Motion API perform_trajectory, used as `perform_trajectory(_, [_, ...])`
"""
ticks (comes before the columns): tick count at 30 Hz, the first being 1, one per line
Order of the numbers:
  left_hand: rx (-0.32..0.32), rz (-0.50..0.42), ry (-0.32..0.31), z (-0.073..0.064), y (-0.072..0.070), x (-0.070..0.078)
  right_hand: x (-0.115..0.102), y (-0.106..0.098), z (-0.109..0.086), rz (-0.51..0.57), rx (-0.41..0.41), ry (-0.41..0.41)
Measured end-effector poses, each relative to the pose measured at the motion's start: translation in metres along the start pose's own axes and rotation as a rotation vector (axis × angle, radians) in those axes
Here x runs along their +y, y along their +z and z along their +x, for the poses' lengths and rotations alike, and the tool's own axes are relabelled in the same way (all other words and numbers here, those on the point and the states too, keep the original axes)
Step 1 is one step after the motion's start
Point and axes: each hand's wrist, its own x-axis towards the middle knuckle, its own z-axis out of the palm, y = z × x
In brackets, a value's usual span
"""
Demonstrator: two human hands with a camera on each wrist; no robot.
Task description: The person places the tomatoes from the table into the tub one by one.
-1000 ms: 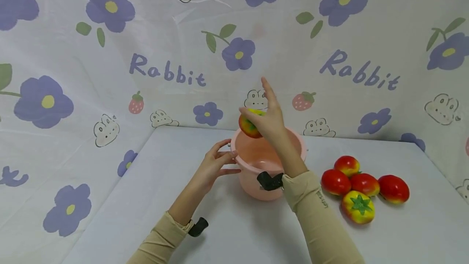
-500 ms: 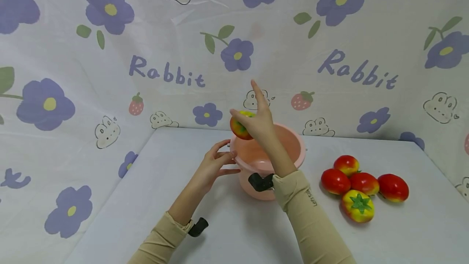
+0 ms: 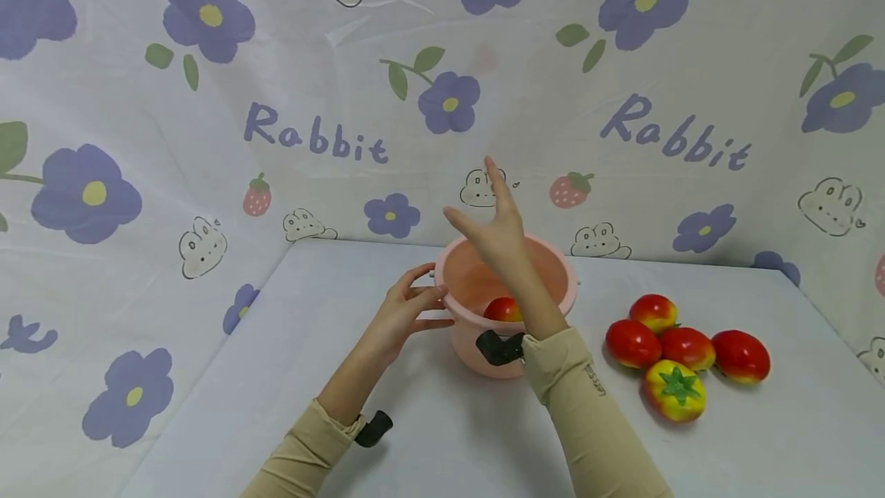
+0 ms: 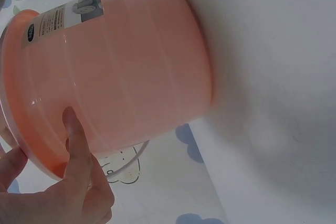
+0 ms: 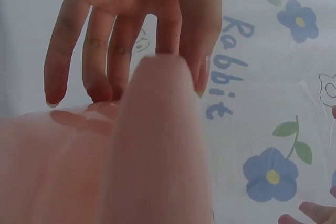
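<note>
A pink plastic bucket [image 3: 477,336] stands upright on the table. My left hand [image 3: 397,317] grips its left side at the rim; the left wrist view shows fingertips [image 4: 71,116] against the outer wall and the thumb at the rim. Over the bucket's mouth, my right hand [image 3: 498,240] has its thumb and fingers spread, holding nothing. Inside the bucket lies a red toy tomato [image 3: 502,310], partly hidden by the front rim. In the right wrist view, the near rim [image 5: 157,145] is blurred and fingertips [image 5: 312,211] of my right hand show at the lower right.
Several red and yellow toy tomatoes [image 3: 632,343] lie grouped on the white table [image 3: 429,436] right of the bucket. One turns its green star-shaped top upward. A patterned cloth [image 3: 318,60] hangs behind and to the left of the table.
My right hand shifted left over the bucket with the toy tomato, then let go. The toy tomato dropped inside the bucket. My left hand stayed at the rim.
</note>
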Motion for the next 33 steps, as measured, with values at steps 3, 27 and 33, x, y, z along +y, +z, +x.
perform_trajectory(3, [0.004, 0.003, 0.002, 0.0, 0.0, 0.0, 0.001, -0.003, -0.001, 0.0, 0.008, 0.013])
perform_trajectory(27, [0.011, -0.006, 0.0, 0.0, 0.001, -0.001, 0.023, -0.046, -0.007, -0.108, 0.064, 0.009])
perform_trajectory(33, [0.014, -0.01, -0.002, 0.001, 0.002, -0.001, 0.033, -0.06, -0.01, -0.126, 0.077, 0.016])
